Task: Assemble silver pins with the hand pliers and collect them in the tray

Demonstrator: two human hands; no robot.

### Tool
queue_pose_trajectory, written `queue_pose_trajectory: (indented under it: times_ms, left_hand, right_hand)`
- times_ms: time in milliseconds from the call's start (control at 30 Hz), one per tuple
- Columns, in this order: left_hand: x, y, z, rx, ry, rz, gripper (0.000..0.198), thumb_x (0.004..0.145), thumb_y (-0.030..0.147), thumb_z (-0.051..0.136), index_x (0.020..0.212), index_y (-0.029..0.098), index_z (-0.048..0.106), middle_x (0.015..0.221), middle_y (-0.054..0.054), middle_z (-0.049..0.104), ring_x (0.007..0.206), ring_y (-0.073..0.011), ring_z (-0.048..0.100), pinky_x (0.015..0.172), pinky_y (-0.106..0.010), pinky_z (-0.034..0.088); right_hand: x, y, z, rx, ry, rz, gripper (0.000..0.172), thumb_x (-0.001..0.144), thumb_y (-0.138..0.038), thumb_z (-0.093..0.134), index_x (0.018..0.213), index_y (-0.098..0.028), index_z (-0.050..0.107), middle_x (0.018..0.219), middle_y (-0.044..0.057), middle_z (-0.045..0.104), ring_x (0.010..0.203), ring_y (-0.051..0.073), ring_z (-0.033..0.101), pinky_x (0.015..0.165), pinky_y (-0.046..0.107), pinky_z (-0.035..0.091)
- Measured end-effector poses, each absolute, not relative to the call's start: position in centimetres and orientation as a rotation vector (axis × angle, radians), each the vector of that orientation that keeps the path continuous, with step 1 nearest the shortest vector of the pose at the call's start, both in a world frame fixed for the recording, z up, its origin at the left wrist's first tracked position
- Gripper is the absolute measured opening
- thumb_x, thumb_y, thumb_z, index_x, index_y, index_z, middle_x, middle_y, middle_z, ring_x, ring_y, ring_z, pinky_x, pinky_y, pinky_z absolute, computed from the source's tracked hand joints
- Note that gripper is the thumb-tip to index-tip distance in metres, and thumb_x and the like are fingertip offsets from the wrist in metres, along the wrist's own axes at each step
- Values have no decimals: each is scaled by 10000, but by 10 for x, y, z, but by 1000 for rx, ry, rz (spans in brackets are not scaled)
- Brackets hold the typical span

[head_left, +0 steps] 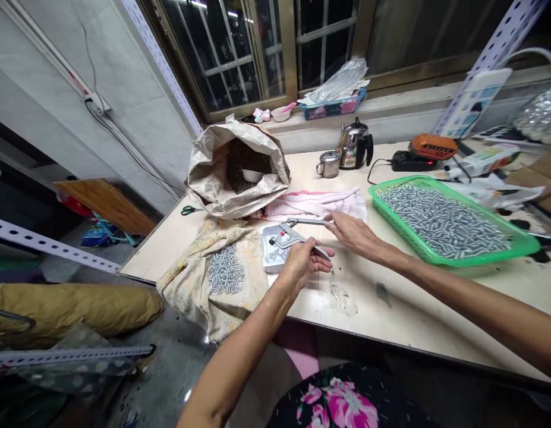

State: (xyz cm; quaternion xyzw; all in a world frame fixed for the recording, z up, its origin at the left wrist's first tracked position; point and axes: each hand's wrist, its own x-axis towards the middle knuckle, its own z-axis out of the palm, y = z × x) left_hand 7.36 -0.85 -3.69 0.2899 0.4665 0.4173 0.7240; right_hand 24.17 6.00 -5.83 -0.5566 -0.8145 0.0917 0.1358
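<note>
A pair of grey hand pliers (286, 238) with long, spread handles is held between my two hands over the table. My left hand (304, 259) grips the lower handle, its thumb on top and its fingers underneath. The end of the upper handle is pinched in my right hand (352, 230). Beneath the pliers' head, which has a small red part, lies a shallow pale tray (271, 266) with a few small metal pieces. To its left, a patterned cloth (190, 267) carries a heap of silvery metal pieces (226, 270).
A green basket (429, 257) full of similar metal pieces stands at the right. Behind the pliers are an open paper sack (204, 172) with a white scoop (252, 175), a pink-white cloth (346, 205), a metal cup (330, 165), a kettle (354, 147) and scissors (189, 210).
</note>
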Motion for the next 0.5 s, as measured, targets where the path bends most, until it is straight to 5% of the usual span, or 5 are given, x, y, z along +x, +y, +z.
queue_pose_trajectory:
  times_ms: [167, 500]
  left_hand:
    - [63, -11, -41, 637, 1038, 882, 226, 1003, 180, 346, 857, 133, 511, 653, -61, 682, 413, -119, 599, 435, -212, 492]
    - [57, -12, -36, 666, 1115, 857, 197, 984, 164, 369, 855, 134, 514, 606, -42, 657, 381, -111, 569, 397, -188, 442]
  right_hand:
    - [248, 76, -56, -1551, -2449, 248, 281, 1013, -348, 372, 974, -195, 604, 1019, 92, 674, 915, 232, 608, 710, 315, 378]
    - [240, 58, -47, -1596, -2453, 117, 313, 1030, -372, 341, 944, -207, 593, 988, 67, 699, 887, 228, 624, 693, 319, 331]
